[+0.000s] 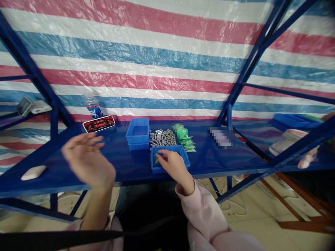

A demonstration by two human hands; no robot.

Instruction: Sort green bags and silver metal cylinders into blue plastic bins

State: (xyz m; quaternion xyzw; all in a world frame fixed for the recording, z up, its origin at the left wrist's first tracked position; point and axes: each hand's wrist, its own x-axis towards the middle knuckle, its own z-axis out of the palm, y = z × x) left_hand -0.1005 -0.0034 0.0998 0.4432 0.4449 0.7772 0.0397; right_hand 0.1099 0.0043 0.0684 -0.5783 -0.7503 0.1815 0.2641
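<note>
My left hand [90, 160] is raised over the left part of the table, fingers apart, holding nothing. My right hand [172, 164] reaches over the front blue bin [178, 150], thumb and fingertips pinched at a small green plastic bag [156, 159] by the bin's left end. The bag's contents are too small to tell, and my hand hides part of the bin's inside. Just behind the bin lies a heap of short silvery metal cylinders [163, 138]. Filled green plastic bags [183, 136] are piled to the right of the heap.
Two stacked blue bins [138, 134] stand left of the metal pieces. A phone with a lit screen [99, 123] leans near a bottle [92, 104]. A white mouse-shaped object [33, 172] lies at left. Rightward are a blurred-out flat object [221, 137], a frame post and a white tub [288, 141].
</note>
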